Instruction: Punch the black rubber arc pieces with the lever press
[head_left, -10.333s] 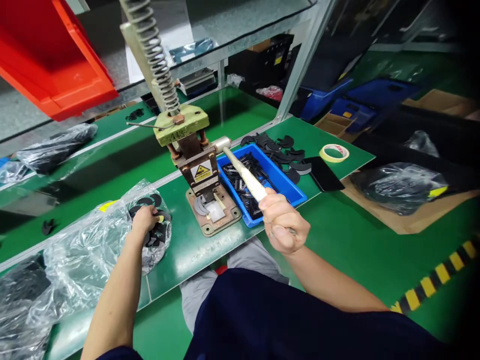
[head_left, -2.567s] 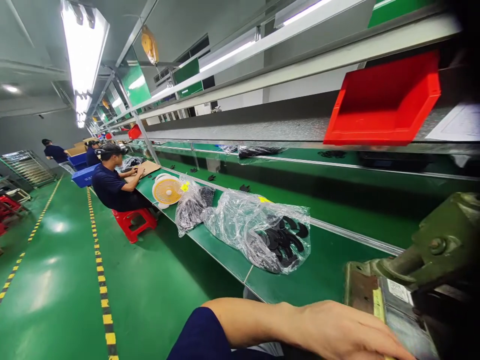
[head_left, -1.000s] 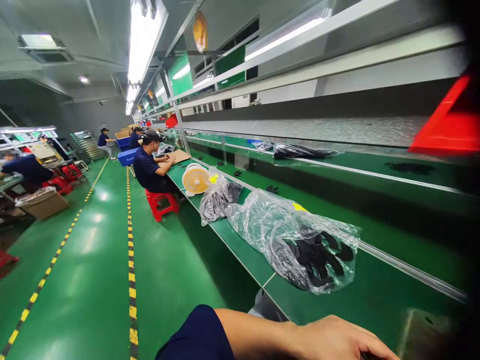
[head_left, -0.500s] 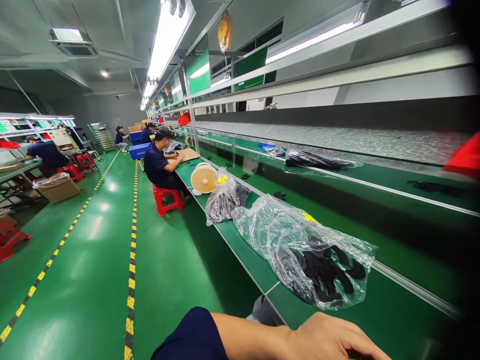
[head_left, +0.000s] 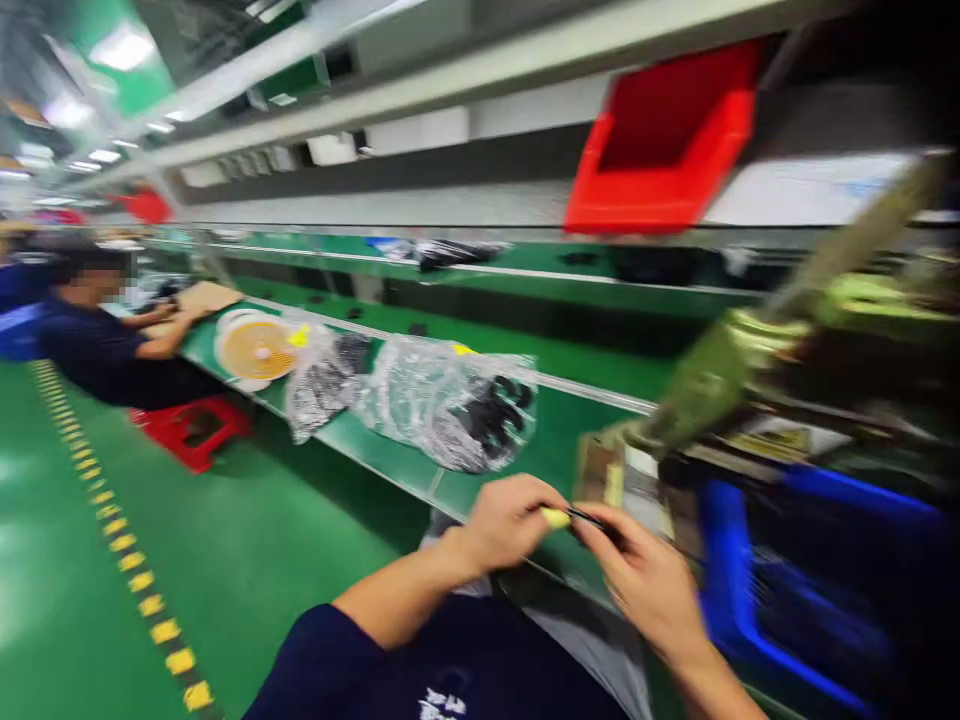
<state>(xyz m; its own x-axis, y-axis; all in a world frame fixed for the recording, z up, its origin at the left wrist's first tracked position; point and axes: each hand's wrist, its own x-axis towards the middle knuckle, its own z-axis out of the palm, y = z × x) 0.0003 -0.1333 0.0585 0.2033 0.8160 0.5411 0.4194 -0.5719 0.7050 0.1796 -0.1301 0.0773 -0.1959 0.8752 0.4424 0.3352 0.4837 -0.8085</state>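
Both my hands meet in front of me over the near edge of the green bench (head_left: 409,468). My left hand (head_left: 504,525) is closed, its fingertips around a small pale-yellow piece (head_left: 556,518). A thin black piece (head_left: 583,517) runs from there to my right hand (head_left: 646,580), which pinches it. Blur hides what exactly these pieces are and whether they are joined. Just beyond my left hand lies a clear plastic bag (head_left: 409,395) with flat black parts (head_left: 496,415) inside. Farther left stands a second bag of dark parts (head_left: 322,385) with a yellow tag.
To my right is a green machine (head_left: 712,375) beside a blue bin (head_left: 727,560). A red bin (head_left: 667,150) hangs above the bench. A yellow-and-white round object (head_left: 259,348) stands at the left, near a seated co-worker (head_left: 97,335) on a red stool (head_left: 191,425).
The view has swung right, bringing the machine, blue bin and my right hand into sight. My left hand now shows together with the right, with small yellow and black pieces between them.
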